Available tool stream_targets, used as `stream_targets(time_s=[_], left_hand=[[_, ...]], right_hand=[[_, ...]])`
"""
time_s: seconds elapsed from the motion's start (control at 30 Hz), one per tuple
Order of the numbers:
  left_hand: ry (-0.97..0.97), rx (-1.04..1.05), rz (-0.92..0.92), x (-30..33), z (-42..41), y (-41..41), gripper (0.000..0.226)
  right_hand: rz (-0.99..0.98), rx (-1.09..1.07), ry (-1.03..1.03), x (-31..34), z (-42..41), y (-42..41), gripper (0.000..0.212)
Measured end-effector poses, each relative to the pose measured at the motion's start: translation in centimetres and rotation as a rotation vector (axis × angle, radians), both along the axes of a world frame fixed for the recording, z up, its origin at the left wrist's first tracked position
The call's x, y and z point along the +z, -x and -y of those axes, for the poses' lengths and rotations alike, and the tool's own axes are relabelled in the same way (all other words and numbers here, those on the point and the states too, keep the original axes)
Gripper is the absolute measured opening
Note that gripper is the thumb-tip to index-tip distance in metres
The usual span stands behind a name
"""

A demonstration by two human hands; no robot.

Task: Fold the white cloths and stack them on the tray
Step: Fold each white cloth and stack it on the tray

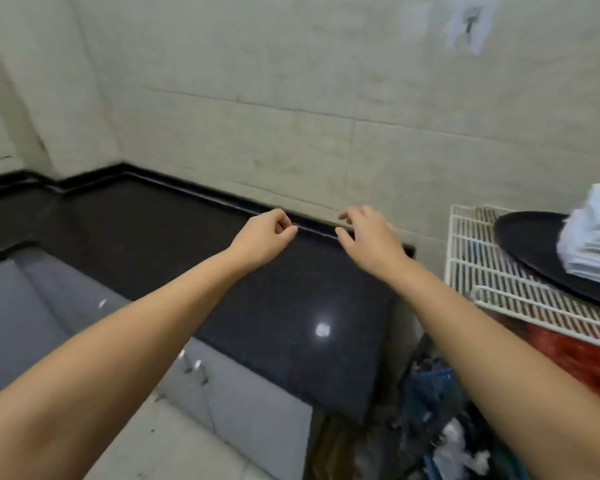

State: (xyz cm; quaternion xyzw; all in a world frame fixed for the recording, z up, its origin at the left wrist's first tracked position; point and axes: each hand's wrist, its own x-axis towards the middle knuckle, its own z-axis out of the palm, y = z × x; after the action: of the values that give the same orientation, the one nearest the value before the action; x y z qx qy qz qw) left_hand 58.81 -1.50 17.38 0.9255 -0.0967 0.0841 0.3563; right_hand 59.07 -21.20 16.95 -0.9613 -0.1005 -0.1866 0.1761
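From the head view, both bare forearms reach forward over the black countertop (pixel 291 289), which serves as the landmark here. The left hand (pixel 262 237) hangs above the counter's far edge, near the tiled wall (pixel 291 98); its fingers are curled in toward the palm, thumb meeting the fingertips, and nothing shows between them. The right hand (pixel 368 233) sits just beside it, a little nearer the counter's right end, palm down, with fingers loosely bent and spread, thumb apart from them, holding nothing. The two hands are close but not touching. Whether either one touches the counter surface cannot be told.

The stack of folded white cloths (pixel 593 237) lies off the counter's right end, on the black tray (pixel 527 244). The pile sits toward the tray's right side and is cut by the picture's edge. The tray rests on a white wire rack (pixel 499 289), which stands just beside the counter's right end.

Below the counter's near edge are grey cabinet doors (pixel 250 410) with small handles. In the gap between the counter and the rack, low down, lies a blurred clutter including a blue basket (pixel 430 386). A red surface (pixel 575 358) shows under the rack.
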Motion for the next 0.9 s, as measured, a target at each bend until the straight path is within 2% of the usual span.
stream_targets(time_s=[0.13, 0.23, 0.5, 0.77, 0.9], left_hand=[[-0.171, 0.219, -0.028, -1.9, -14.0, 4.9, 0.021], [-0.224, 0.394, -0.091, -3.7, -23.6, 9.0, 0.021], [-0.187, 0.794, -0.246, -8.8, -44.8, 19.0, 0.020], [-0.096, 1.070, -0.352, -11.0, -62.5, 21.6, 0.021], [-0.009, 1.222, -0.334, -11.7, -71.2, 22.9, 0.020]], right_hand=[[-0.054, 0.238, 0.144, -3.2, -15.4, 1.9, 0.034], [-0.106, 0.410, 0.190, -5.3, -25.8, 3.1, 0.033], [-0.201, 0.817, 0.320, -9.9, -49.5, 6.3, 0.034], [-0.262, 1.107, 0.375, -11.6, -71.8, 5.2, 0.035], [-0.273, 1.231, 0.411, -11.9, -83.1, 4.9, 0.034]])
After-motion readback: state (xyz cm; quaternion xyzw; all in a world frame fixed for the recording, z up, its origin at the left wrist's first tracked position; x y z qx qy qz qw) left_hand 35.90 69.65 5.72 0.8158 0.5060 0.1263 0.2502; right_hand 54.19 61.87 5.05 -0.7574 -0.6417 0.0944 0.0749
